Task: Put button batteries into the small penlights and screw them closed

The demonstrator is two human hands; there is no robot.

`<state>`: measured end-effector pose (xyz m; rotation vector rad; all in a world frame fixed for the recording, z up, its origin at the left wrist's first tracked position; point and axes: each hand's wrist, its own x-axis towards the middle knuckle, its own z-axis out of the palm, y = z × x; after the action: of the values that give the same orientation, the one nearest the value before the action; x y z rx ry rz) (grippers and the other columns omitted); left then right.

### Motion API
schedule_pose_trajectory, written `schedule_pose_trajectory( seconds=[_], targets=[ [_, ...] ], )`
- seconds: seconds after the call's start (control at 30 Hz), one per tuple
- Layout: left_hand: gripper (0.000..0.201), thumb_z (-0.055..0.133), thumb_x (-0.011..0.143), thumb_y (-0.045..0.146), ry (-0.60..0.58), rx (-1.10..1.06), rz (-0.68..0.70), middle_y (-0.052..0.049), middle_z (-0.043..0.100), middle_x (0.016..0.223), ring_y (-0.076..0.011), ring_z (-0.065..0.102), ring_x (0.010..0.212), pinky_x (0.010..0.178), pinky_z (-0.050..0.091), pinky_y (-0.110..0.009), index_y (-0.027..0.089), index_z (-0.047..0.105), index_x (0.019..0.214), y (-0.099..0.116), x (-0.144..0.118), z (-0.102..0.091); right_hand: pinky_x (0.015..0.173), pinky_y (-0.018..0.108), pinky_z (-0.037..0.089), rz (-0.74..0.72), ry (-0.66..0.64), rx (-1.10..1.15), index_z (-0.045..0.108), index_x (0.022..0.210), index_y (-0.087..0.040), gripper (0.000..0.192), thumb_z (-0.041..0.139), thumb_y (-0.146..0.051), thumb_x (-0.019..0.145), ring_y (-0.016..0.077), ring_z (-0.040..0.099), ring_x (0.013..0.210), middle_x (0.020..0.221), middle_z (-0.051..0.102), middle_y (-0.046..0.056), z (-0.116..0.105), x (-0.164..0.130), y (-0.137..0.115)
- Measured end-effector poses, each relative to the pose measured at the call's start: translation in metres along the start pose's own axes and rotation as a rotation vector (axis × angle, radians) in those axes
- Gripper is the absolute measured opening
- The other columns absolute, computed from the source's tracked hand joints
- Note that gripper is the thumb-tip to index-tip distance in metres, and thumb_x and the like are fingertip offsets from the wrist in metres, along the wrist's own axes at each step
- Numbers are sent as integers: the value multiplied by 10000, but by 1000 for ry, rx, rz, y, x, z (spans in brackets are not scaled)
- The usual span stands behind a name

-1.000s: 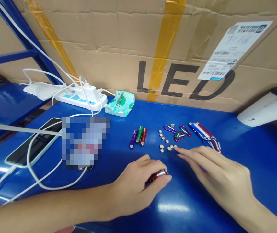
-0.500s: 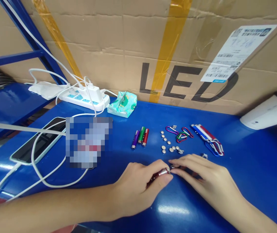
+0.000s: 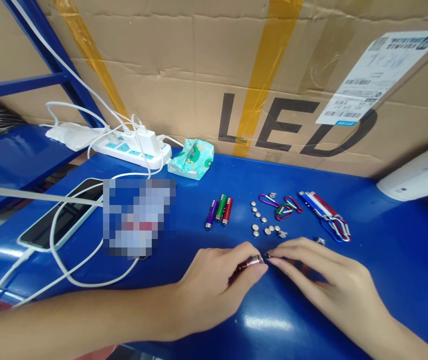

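Note:
My left hand (image 3: 225, 287) is closed around a small red metal flashlight tube (image 3: 250, 262), its silver end pointing right. Facing that end, my right hand (image 3: 322, 280) pinches a small dark piece (image 3: 267, 255) between thumb and fingertips; its kind is too small to make out. The piece and the tube end are very close, and whether they touch is unclear. Beyond the hands lie several button cells (image 3: 256, 228), and to their left a purple tube (image 3: 211, 214), a green tube (image 3: 221, 207) and a red tube (image 3: 227, 211). A small silver part (image 3: 319, 241) lies just behind my right hand.
Loose carabiners (image 3: 284, 210) and several tubes with carabiners attached (image 3: 321, 207) lie at the right. A white cup (image 3: 412, 175), tissue pack (image 3: 193, 160) and power strip (image 3: 134, 152) stand near the cardboard box (image 3: 183, 75). Cables cross a phone (image 3: 61, 220) at the left.
My right fingertips have drawn slightly away from the tube's end, showing more of the dark piece. My left hand keeps its hold on the tube. The whole view has shifted slightly.

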<state>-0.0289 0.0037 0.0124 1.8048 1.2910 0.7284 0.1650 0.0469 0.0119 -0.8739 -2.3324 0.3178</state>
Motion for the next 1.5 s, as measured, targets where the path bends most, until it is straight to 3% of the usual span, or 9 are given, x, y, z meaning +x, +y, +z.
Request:
schedule_pose_trajectory(
  seconds=[0.33,0.6,0.77,0.87,1.07,1.23,1.5],
  targets=[
    [171,350,946,260,22,-36,-5,11,589,859,-135,542,813,751,390,-246,209,513,948,-5,6,2,671,175,520,-96,112,-41,629,860,-188,89,612,-130,794,89,649,684,801,686,-6,-4,-3,-8],
    [135,381,933,227,-102,-55,-13,25,557,780,-110,518,700,645,384,-211,182,502,972,4,4,-4,649,160,493,-93,99,-41,619,867,-177,73,589,-133,817,79,641,690,807,678,1,-6,-1,-10],
    [140,411,922,228,-77,-35,37,17,569,801,-107,528,713,663,398,-210,182,521,995,1,4,-2,700,154,495,-83,111,-11,612,886,-180,122,598,-93,802,78,636,742,833,672,1,-6,-3,-8],
    [149,429,919,250,-29,-19,69,15,585,833,-113,541,751,694,404,-217,202,536,1010,-5,4,2,690,150,506,-43,121,42,613,894,-191,160,619,-79,780,79,635,749,825,671,-7,-6,-4,-9],
    [158,428,927,230,-14,-9,99,24,595,840,-120,528,791,735,397,-225,217,555,1021,-8,3,4,462,125,491,92,102,214,655,831,-216,173,642,-65,748,81,644,665,797,683,-14,-6,0,-12],
    [157,412,927,183,-6,-6,124,29,566,771,-112,500,717,674,381,-208,201,559,979,-7,4,4,341,120,456,249,40,442,699,761,-199,107,660,-101,741,45,579,434,755,679,2,-8,4,-13],
    [222,338,949,231,-163,-18,178,2,583,787,-126,521,715,680,389,-215,177,553,952,-8,7,1,308,112,429,462,-66,631,710,642,-191,59,700,-168,696,54,553,405,665,660,11,-10,10,-11]
  ],
)
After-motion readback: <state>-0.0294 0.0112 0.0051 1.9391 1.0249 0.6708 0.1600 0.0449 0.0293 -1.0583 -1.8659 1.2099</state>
